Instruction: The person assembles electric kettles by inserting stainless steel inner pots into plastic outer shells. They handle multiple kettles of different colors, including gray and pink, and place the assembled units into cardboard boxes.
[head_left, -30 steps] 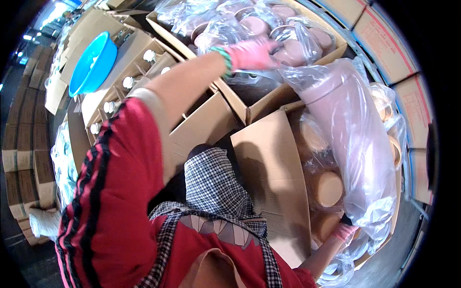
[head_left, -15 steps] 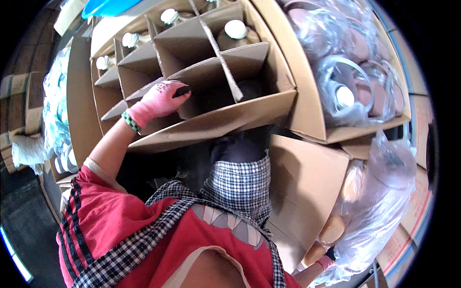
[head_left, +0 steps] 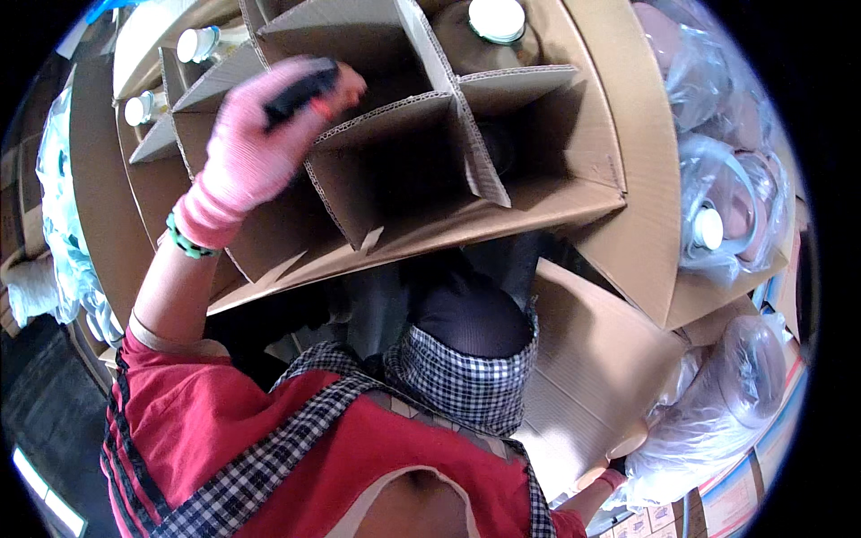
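Note:
My left hand [head_left: 256,148], in a pink glove with a green wristband, is raised over a cardboard box [head_left: 574,193] split into cells by dividers. Its fingers are motion-blurred at the top edge of a divider [head_left: 395,112], and a dark patch shows at the fingertips. Some cells are empty; others hold jars with white lids [head_left: 496,18]. Only a sliver of my right hand [head_left: 612,478] shows, low at the right. It lies against a clear plastic bag holding a brown jar [head_left: 731,394], and its grip is hidden.
More plastic-wrapped brown jars [head_left: 726,224] fill a carton at the right. A loose cardboard flap [head_left: 592,377] hangs below the divided box. Further lidded jars [head_left: 193,43] sit in cells at the upper left. Crumpled plastic [head_left: 63,233] lies at the left edge.
The view has closed in on the divided box. My left hand moved from the box's near edge up onto the dividers. My right hand stays low by the plastic bag.

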A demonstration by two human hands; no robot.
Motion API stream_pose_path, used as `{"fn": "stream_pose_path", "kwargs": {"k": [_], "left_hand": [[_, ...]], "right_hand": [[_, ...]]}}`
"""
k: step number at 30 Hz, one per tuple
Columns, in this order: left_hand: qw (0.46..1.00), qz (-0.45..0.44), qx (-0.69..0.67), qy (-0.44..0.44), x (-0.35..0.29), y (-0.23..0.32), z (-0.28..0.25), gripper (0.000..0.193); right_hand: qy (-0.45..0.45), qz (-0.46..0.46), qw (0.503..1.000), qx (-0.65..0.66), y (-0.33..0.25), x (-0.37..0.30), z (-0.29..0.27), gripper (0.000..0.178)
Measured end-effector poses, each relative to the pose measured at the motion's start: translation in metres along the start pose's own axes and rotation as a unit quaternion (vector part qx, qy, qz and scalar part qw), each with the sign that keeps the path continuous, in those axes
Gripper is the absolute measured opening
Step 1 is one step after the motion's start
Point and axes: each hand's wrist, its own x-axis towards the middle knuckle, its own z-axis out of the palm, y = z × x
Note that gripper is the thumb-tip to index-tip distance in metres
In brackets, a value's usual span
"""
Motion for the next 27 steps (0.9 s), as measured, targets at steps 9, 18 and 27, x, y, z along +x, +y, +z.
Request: {"fn": "stream_pose_path", "kwargs": {"k": [9, 18, 27], "left_hand": [[0.91, 0.326, 0.212, -0.147, 0.021, 0.029, 0.05, 0.033], [0.781, 0.164, 0.39, -0.46, 0.077, 0.04, 0.09, 0.027], [0.686, -0.14, 0.455, -0.55, 0.12, -0.099, 0.288, 0.031]], "right_hand": [[0.001, 0.038, 0.999, 0.022, 0.003, -0.005, 0.001, 0.041], [0.031, 0.11, 0.991, 0.077, 0.027, -0.015, -0.013, 0.041], [0.06, 0.173, 0.964, 0.195, 0.053, 0.004, -0.015, 0.041]]}}
